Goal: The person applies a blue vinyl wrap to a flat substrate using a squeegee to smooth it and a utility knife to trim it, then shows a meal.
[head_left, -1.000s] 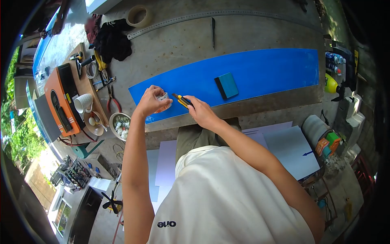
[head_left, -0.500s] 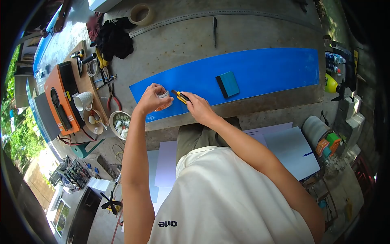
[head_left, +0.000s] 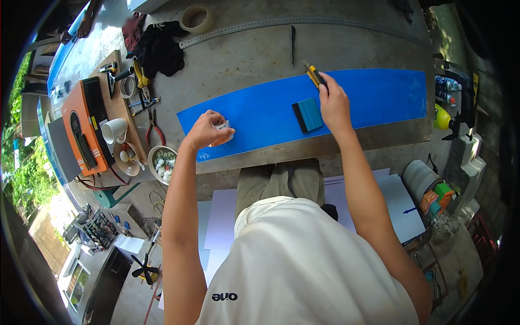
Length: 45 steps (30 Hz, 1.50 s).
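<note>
The right hand [head_left: 334, 103] reaches out over the far edge of the long blue sheet [head_left: 374, 92] that lies flat along the counter [head_left: 244, 59]. Its fingers are closed around a yellow and black utility knife [head_left: 314, 76], whose tip points away from the person, just past the sheet's far edge. The left hand [head_left: 206, 130] stays near the left end of the sheet, its fingers curled around a small white roll with red print [head_left: 221, 132] that rests against the blue surface.

A blue squeegee [head_left: 307, 115] lies on the sheet, just beside the right hand and untouched. Beyond the sheet a long metal ruler [head_left: 303, 23] runs across the counter, with a thin dark tool [head_left: 292, 43] between it and the sheet, and a ring of tape [head_left: 195, 17] next to a heap of black cloth [head_left: 157, 51].

As for progress, the sheet looks whole and smooth, with no cut line or loose strip that I can make out, so the work seems to be at an early or middle stage: the sheet is laid out and the tools are at hand. Whether the knife blade is out is too small to tell.

To the left stand an orange machine [head_left: 81, 130], a white cup [head_left: 115, 131], red-handled pliers [head_left: 153, 130] and a bowl of small pieces [head_left: 161, 160].
</note>
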{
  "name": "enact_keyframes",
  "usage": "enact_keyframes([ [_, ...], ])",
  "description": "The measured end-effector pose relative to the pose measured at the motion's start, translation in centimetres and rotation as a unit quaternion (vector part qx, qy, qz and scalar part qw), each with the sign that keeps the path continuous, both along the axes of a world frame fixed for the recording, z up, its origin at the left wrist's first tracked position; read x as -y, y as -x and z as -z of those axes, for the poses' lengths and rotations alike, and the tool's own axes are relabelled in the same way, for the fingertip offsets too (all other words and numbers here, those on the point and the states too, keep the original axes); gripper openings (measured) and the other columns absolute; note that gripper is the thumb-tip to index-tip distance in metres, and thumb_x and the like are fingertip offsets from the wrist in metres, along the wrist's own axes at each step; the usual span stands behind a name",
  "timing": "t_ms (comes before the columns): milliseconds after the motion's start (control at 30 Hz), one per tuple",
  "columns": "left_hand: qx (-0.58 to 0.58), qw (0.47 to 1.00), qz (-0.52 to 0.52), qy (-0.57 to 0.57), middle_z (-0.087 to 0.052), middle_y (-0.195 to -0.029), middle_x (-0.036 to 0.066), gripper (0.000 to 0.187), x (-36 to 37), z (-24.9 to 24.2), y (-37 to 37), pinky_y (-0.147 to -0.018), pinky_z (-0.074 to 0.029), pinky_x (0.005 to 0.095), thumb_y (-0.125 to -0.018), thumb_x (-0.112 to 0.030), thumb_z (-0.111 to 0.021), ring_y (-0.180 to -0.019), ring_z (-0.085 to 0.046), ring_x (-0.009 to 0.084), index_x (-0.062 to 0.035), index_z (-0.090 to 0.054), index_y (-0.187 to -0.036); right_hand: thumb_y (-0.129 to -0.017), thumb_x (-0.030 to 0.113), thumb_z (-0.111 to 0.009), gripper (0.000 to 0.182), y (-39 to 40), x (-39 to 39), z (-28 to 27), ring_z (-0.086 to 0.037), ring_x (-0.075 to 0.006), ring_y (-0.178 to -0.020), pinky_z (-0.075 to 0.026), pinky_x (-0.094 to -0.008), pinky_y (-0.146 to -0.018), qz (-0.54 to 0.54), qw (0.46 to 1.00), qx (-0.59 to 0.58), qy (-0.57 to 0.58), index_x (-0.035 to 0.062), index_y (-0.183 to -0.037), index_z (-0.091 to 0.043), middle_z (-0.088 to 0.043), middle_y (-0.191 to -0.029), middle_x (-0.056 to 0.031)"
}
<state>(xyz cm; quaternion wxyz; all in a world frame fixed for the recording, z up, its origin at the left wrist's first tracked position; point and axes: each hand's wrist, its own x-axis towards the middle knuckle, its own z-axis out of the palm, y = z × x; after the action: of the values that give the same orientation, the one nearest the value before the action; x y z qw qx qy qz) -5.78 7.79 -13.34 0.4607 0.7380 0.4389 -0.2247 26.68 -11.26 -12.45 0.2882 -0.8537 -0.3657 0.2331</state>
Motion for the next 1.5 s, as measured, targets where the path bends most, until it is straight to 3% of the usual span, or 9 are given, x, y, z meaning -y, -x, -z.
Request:
enact_keyframes([
  [167, -0.004, 1.000, -0.015, 0.002, -0.063, -0.122, 0.012, 0.061, 0.0, 0.1, 0.0, -0.102, -0.051, 0.0377, -0.075, -0.046, -0.088, -0.115, -0.063, 0.0279, 0.0008, -0.074, -0.111, -0.101, 0.016, -0.060, 0.033, -5.6, -2.5, 4.2, -0.063, -0.0390, -0.112, -0.050, -0.0479, -0.096, -0.001, 0.999, 0.045, 0.009, 0.0047, -0.132, -0.064, -0.067, -0.122, -0.0188],
  [233, -0.008, 0.999, -0.032, 0.019, -0.063, -0.124, 0.012, 0.063, -0.1, -0.1, -0.2, -0.102, -0.051, 0.0381, -0.074, -0.046, -0.088, -0.116, -0.064, 0.0286, 0.0000, -0.074, -0.115, -0.096, 0.021, -0.070, 0.035, -4.4, -2.0, 3.2, -0.057, -0.0355, -0.117, -0.046, -0.0475, -0.099, -0.003, 0.973, 0.229, 0.020, 0.0075, -0.128, -0.066, -0.061, -0.124, -0.0148],
  [533, -0.038, 0.997, -0.038, 0.061, -0.066, -0.124, 0.012, 0.066, -1.0, -0.8, -0.3, -0.102, -0.051, 0.0375, -0.072, -0.046, -0.089, -0.116, -0.065, 0.0280, -0.0027, -0.072, -0.118, -0.070, 0.033, -0.095, 0.079, 5.6, 3.9, 2.9, -0.052, -0.0378, -0.120, -0.045, -0.0501, -0.099, 0.068, 0.977, 0.036, 0.201, 0.0071, -0.130, -0.049, -0.057, -0.123, -0.0145],
  [700, -0.039, 0.997, -0.025, 0.056, -0.065, -0.127, 0.012, 0.061, -5.9, -1.9, 2.5, -0.100, -0.051, 0.0363, -0.073, -0.045, -0.089, -0.115, -0.065, 0.0269, -0.0021, -0.074, -0.114, -0.071, 0.035, -0.094, 0.070, 4.4, 3.5, 3.1, -0.053, -0.0374, -0.120, -0.046, -0.0506, -0.098, 0.038, 0.971, 0.012, 0.235, 0.0049, -0.122, -0.056, -0.059, -0.124, -0.0155],
  [767, 0.068, 0.994, -0.083, -0.024, -0.065, -0.125, 0.015, 0.058, -8.5, -2.0, 3.5, -0.096, -0.053, 0.0389, -0.073, -0.044, -0.090, -0.111, -0.066, 0.0310, 0.0009, -0.075, -0.106, -0.071, 0.036, -0.093, 0.066, 4.5, 3.3, 3.0, -0.053, -0.0372, -0.121, -0.046, -0.0510, -0.098, 0.024, 0.966, 0.003, 0.259, 0.0040, -0.118, -0.060, -0.059, -0.125, -0.0155],
  [967, 0.140, 0.918, -0.012, -0.371, -0.059, -0.135, 0.014, 0.041, -11.7, -1.6, -2.6, -0.106, -0.047, 0.0434, -0.074, -0.036, -0.090, -0.128, -0.051, 0.0350, -0.0055, -0.074, -0.097, -0.082, 0.032, -0.086, 0.047, 5.7, 2.8, 2.7, -0.063, -0.0437, -0.107, -0.051, -0.0500, -0.088, 0.015, 0.979, -0.006, 0.205, -0.0015, -0.107, -0.065, -0.069, -0.111, -0.0236],
  [1167, 0.132, 0.873, -0.019, -0.468, -0.041, -0.150, 0.014, 0.065, -10.0, 0.4, -3.5, -0.114, -0.037, 0.0510, -0.075, -0.036, -0.090, -0.137, -0.041, 0.0394, -0.0165, -0.062, -0.129, -0.089, 0.026, -0.077, 0.034, 14.1, -2.4, 1.0, -0.066, -0.0488, -0.085, -0.051, -0.0515, -0.073, 0.005, 0.982, -0.144, 0.123, -0.0042, -0.096, -0.063, -0.069, -0.088, -0.0278],
  [1367, 0.078, 0.901, -0.123, -0.408, -0.035, -0.151, 0.016, 0.077, 0.0, -0.5, 5.2, -0.114, -0.034, 0.0545, -0.077, -0.027, -0.087, -0.139, -0.037, 0.0411, -0.0137, -0.048, -0.142, -0.090, 0.025, -0.074, 0.028, 19.6, -5.6, 2.2, -0.067, -0.0433, -0.098, -0.045, -0.0524, -0.084, -0.031, 0.981, -0.108, 0.159, -0.0004, -0.094, -0.062, -0.072, -0.098, -0.0231],
  [1500, 0.056, 0.925, -0.141, -0.349, -0.035, -0.152, 0.019, 0.076, 6.1, 0.1, 8.6, -0.115, -0.032, 0.0563, -0.079, -0.023, -0.084, -0.139, -0.036, 0.0427, -0.0099, -0.046, -0.144, -0.090, 0.028, -0.076, 0.035, 20.2, -7.3, 1.7, -0.068, -0.0395, -0.100, -0.043, -0.0507, -0.085, -0.079, 0.963, -0.113, 0.232, 0.0008, -0.111, -0.068, -0.074, -0.098, -0.0206],
])
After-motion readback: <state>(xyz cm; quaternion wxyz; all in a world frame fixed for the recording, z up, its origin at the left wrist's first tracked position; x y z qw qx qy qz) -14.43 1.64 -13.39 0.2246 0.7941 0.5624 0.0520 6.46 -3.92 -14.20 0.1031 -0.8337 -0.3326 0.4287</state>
